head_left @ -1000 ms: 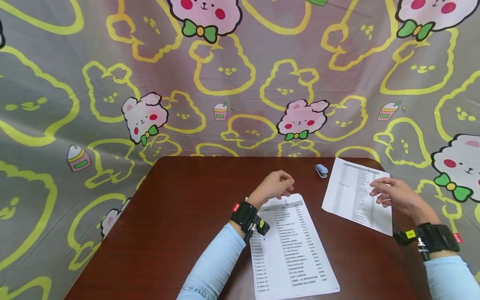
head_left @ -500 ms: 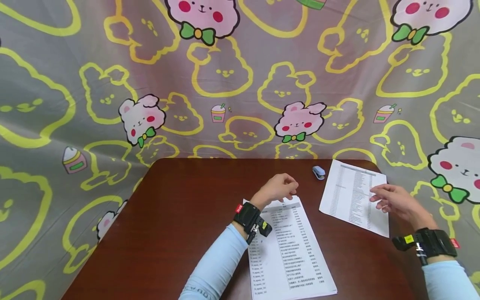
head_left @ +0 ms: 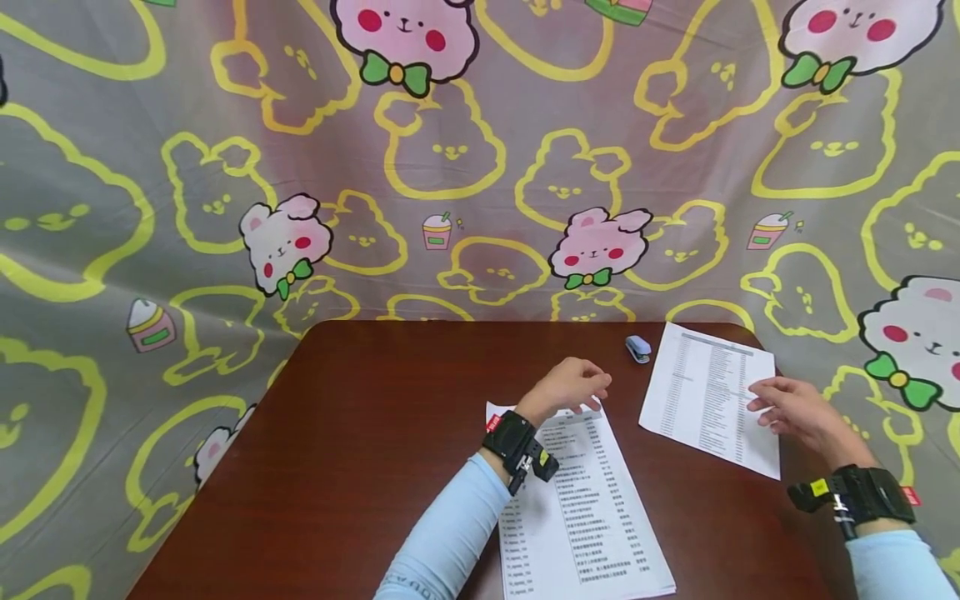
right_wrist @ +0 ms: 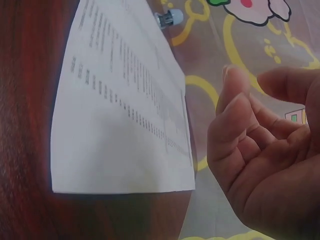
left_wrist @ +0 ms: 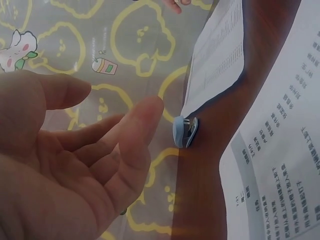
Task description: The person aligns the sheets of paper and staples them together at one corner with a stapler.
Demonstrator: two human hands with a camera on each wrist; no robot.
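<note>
Two printed sheets lie on the brown table (head_left: pixel 375 433). The nearer sheet (head_left: pixel 581 508) lies under my left forearm. My left hand (head_left: pixel 573 385) hovers over its top edge, fingers loosely curled and holding nothing (left_wrist: pixel 90 165). The farther sheet (head_left: pixel 708 396) lies at the right rear corner. Above that sheet's right edge is my right hand (head_left: pixel 783 407), relaxed and holding nothing (right_wrist: pixel 260 145). A small blue stapler (head_left: pixel 638 348) sits between the sheets near the table's back edge, also seen in the wrist views (left_wrist: pixel 185 131) (right_wrist: pixel 169 18).
A grey cloth (head_left: pixel 450 167) printed with pink bears and yellow outlines hangs behind the table and drapes around its sides. The table's rounded back edge runs just behind the stapler.
My left hand has drifted slightly right and forward over the near sheet's top edge. The right hand has shifted a little along the far sheet's right edge. Both sheets stay put.
</note>
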